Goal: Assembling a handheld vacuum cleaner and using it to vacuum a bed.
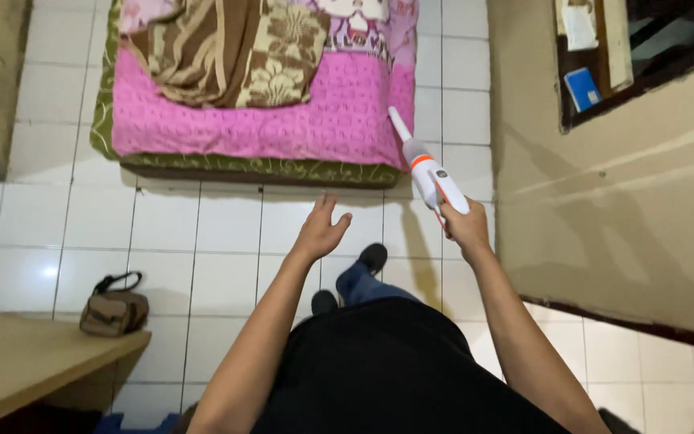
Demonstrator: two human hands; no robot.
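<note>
My right hand (466, 227) grips the handle of a white handheld vacuum with an orange band (426, 166). Its narrow nozzle points up and left, ending at the corner of a mattress covered by a pink sheet (283, 120). My left hand (320, 229) is held out in the air above the white tiled floor, fingers apart, holding nothing. A brown patterned blanket (226, 48) lies crumpled on the mattress. My feet in dark socks (373, 257) stand on the tiles below the hands.
A small brown bag with a black strap (114, 309) sits on the floor at the left. A wooden tabletop (26, 362) juts in at the bottom left. A beige wall (604, 201) rises on the right, with a dark-framed opening (644, 56).
</note>
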